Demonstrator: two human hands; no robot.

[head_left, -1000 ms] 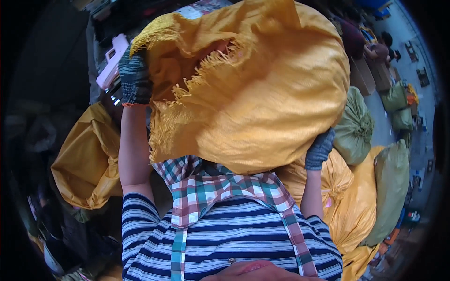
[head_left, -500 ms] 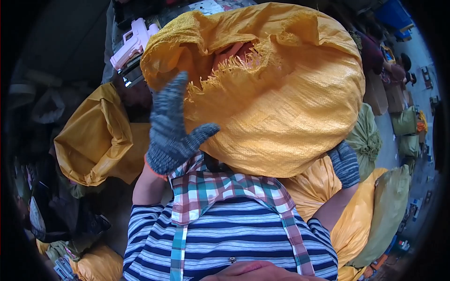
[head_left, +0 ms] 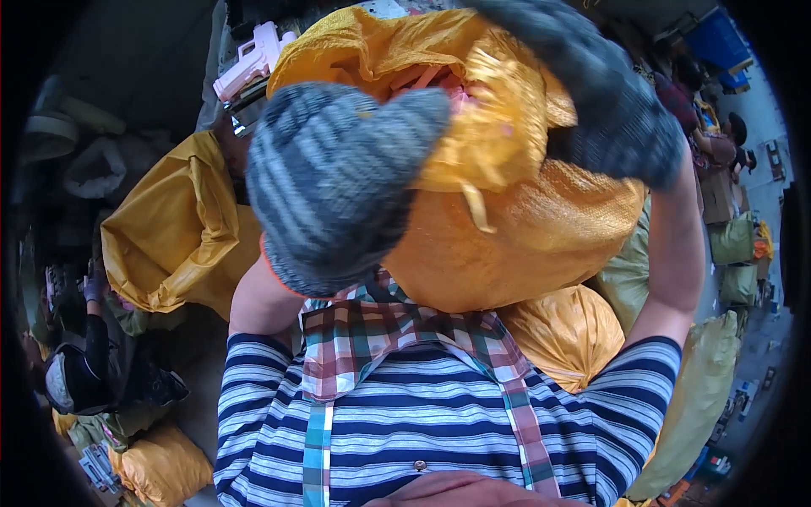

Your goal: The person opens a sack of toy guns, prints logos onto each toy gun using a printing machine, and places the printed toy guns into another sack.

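A big, full yellow woven sack bulges in front of me, its frayed mouth partly open with reddish-pink contents showing. My left hand, in a grey striped knit glove, is curled at the near edge of the mouth. A bunched flap of yellow weave rises beside its thumb and appears gripped; the fingertips are hidden. Blurred by motion, my right hand wears a matching glove and reaches over the sack's right side. Its fingers stretch up and left, apart from the thumb near the raised flap.
A pink toy pistol lies beyond the sack on the left. An open yellow sack stands at my left. More stuffed sacks crowd my right, including an orange tied one and a green one. Other people are on both sides.
My right hand has swung from low beside the sack up over its far right side. My left hand has moved right and closed at the mouth, and the near rim is now raised and bunched.
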